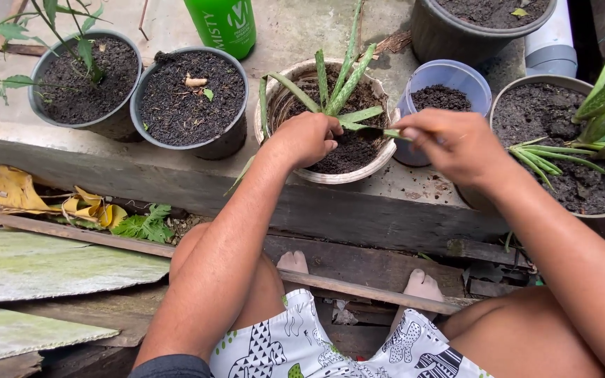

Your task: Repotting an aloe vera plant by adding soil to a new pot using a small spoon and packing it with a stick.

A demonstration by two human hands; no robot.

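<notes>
**Q:** What are your hands doing here?

**A:** My left hand (307, 138) is curled into a loose fist over the white pot (384, 150), knuckles up, at the base of the aloe (336, 89). The fingers are tucked under against the soil, so I cannot tell whether they grip anything. My right hand (456, 145) is pinched shut on a small dark tool (379, 131), thumb on top, its tip pointing left toward my other fist and lying just over the soil in that pot.

**Q:** And the aloe itself?

**A:** It stands upright in the white pot, just beyond my left knuckles, its spotted leaves fanning up and away from me. One leaf reaches right, close to the tool.

**Q:** What lies around your fingers?

**A:** Beyond my right hand sits a clear cup (445, 82) half full of soil. To the right of that hand, a grey pot (500, 99) holds another spiky green plant (600, 115). To the left of my left hand are two dark pots of soil (227, 143), the farther one with a thin leafy stem. A green bottle (223, 26) stands behind them. All rest on a concrete ledge (281, 35); my knees and bare feet (423, 285) are below, over weathered planks.
</notes>
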